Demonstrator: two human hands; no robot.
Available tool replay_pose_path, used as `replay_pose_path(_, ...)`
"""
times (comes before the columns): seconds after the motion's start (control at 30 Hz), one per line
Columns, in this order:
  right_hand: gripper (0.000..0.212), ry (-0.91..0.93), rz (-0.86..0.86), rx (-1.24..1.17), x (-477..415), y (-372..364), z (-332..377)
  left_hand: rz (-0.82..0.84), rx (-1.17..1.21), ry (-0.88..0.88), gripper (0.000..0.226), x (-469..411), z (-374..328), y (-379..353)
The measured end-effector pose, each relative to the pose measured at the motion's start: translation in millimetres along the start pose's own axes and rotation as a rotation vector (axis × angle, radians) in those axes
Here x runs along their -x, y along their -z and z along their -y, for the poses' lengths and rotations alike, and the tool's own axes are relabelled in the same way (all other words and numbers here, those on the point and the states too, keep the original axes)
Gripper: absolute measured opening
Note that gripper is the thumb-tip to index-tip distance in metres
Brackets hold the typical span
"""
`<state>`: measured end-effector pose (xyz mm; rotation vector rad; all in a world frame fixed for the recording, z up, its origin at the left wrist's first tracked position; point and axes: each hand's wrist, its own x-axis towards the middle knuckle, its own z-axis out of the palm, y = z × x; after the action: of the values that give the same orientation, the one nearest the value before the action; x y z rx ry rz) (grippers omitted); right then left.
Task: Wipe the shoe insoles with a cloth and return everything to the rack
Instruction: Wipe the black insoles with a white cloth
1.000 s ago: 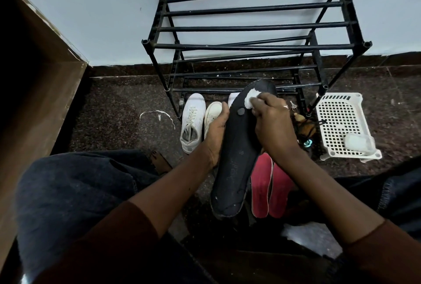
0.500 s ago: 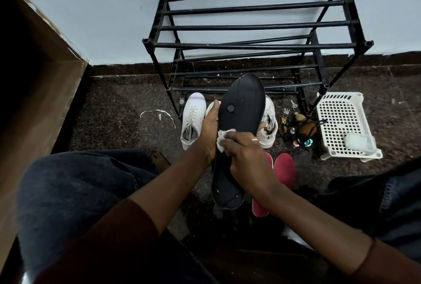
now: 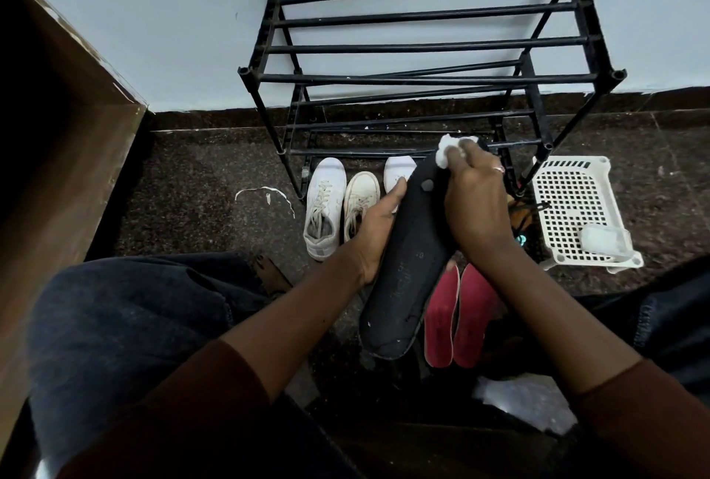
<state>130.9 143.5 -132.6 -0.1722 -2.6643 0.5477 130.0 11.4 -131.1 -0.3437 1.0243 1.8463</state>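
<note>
The left hand (image 3: 374, 232) grips the black insole (image 3: 407, 271) by its edge, holding it tilted above the floor (image 3: 192, 178). The right hand (image 3: 474, 205) pinches a white cloth (image 3: 445, 150) against its toe end (just before the rack (image 3: 422, 79)). Two red insoles (image 3: 457, 321) lie beneath, with white shoes (image 3: 324, 205) to their left.

No readable text turned up anywhere. The black insole (image 3: 403, 275) carried a faint pale marking along its middle and a tiny mark just beside it, but both were too blurred to give letters or numbers.
</note>
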Motion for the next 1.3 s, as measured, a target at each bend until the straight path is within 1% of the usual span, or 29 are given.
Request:
replay_pose_path(0.07,0.029,-0.025,-0.009,0.011,-4,2,-6,0.017,-0.019,0.013,0.065,-1,1,0)
replay_pose_path(0.17,0.035,-0.018,0.022,-0.031,-3,4,-4,0.004,-0.011,0.019,0.065,-2,1,0)
replay_pose_path(0.2,0.036,-0.006,0.029,-0.056,-1,5,-1,-0.003,-0.002,0.017,0.066,-2,1,0)
replay_pose_path(0.3,0.031,0.056,0.037,-0.110,8,4,13,-0.040,0.014,-0.010,0.069,-2,0,3)
replay_pose_path(0.37,0.036,0.109,0.076,-0.141,17,1,23,-0.049,0.050,-0.035,0.071,-2,-3,3)
replay_pose_path(0.5,0.038,0.162,0.147,-0.207,43,-2,47,-0.104,0.072,-0.102,0.084,-3,-11,8)
replay_pose_path(0.57,0.038,0.169,0.180,-0.253,55,-1,54,-0.111,0.065,-0.102,0.086,-3,-14,10)
replay_pose_path(0.63,0.036,0.182,0.194,-0.283,65,0,59,-0.131,0.059,-0.127,0.082,-3,-14,8)
replay_pose_path(0.77,0.032,0.206,0.186,-0.293,76,0,62,-0.209,0.032,-0.190,0.057,-7,-13,9)
replay_pose_path(0.83,0.028,0.231,0.199,-0.274,71,-2,59,-0.232,0.042,-0.194,0.053,-8,-16,12)
replay_pose_path(0.9,0.025,0.246,0.222,-0.228,60,-6,51,-0.218,0.035,-0.171,0.056,-9,-15,14)
replay_pose_path(0.97,0.022,0.235,0.195,-0.163,46,-10,38,-0.194,-0.001,-0.129,0.057,-8,-9,12)
replay_pose_path(1.03,0.022,0.177,0.188,-0.151,32,-11,25,-0.156,-0.018,-0.088,0.053,-7,-2,9)
replay_pose_path(1.2,0.018,0.057,0.106,-0.065,6,-1,4,-0.066,-0.021,0.000,0.056,-8,1,4)
replay_pose_path(1.3,0.017,-0.047,0.082,-0.015,-6,3,-5,-0.055,-0.053,0.024,0.056,-9,1,3)
